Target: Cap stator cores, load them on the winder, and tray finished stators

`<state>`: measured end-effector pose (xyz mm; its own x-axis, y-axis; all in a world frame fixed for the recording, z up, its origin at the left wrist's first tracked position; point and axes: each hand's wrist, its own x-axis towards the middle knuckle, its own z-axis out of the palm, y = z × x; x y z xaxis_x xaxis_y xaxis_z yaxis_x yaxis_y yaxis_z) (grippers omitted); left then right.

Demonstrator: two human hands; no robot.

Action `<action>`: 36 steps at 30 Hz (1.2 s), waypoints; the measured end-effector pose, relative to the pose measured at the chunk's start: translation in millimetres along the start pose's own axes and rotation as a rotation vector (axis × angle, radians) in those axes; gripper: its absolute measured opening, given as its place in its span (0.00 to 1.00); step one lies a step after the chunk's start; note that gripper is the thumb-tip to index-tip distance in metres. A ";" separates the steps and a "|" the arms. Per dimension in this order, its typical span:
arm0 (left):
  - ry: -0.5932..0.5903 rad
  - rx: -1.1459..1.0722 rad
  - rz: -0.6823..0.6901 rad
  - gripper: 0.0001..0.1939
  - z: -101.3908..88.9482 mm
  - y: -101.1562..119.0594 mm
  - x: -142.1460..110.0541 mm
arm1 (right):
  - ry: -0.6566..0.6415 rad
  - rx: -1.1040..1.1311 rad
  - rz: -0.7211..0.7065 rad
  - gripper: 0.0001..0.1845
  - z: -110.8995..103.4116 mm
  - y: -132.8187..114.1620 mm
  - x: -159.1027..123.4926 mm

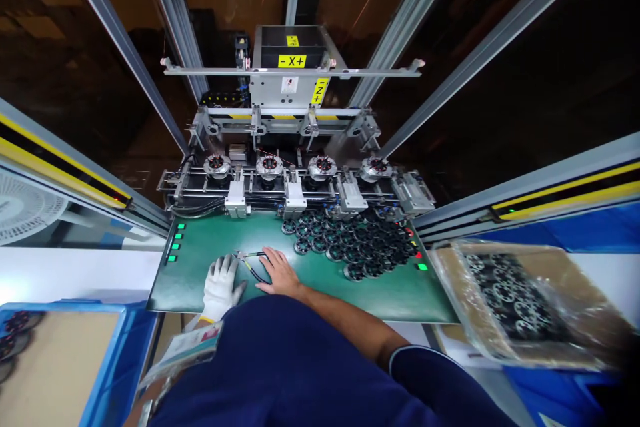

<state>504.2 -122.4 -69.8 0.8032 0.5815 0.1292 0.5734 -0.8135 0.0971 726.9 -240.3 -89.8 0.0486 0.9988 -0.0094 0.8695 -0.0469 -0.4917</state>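
My left hand wears a white glove and lies flat on the green work surface, fingers stretched out. Its fingertips are beside the jaws of a pair of cutting pliers; whether they touch I cannot tell. My bare right hand holds the pliers by the spread handles, between thumb and fingers. The jaws point left. To the right of this hand, many dark ring-shaped motor cores stand crowded on the same surface.
Behind the surface, a winding machine carries several round cores on a row of stations. An open plastic-lined carton with more cores stands at right, a blue tray at lower left. Metal posts frame both sides.
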 end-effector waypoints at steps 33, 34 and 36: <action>0.094 -0.072 -0.112 0.24 1.3 10.3 -15.5 | -0.688 0.426 0.139 0.11 -352.0 -70.4 294.2; 0.097 -0.069 -0.112 0.24 2.0 10.2 -15.0 | -0.689 0.363 0.191 0.10 -357.5 -74.1 314.2; 0.101 -0.055 -0.102 0.24 3.8 9.6 -14.4 | -0.684 0.265 0.313 0.11 -360.8 -78.8 345.1</action>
<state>498.8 -138.6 -74.5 0.7195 0.6605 0.2146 0.6390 -0.7507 0.1679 852.5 102.4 259.9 -0.1159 0.7321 -0.6713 0.7154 -0.4073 -0.5677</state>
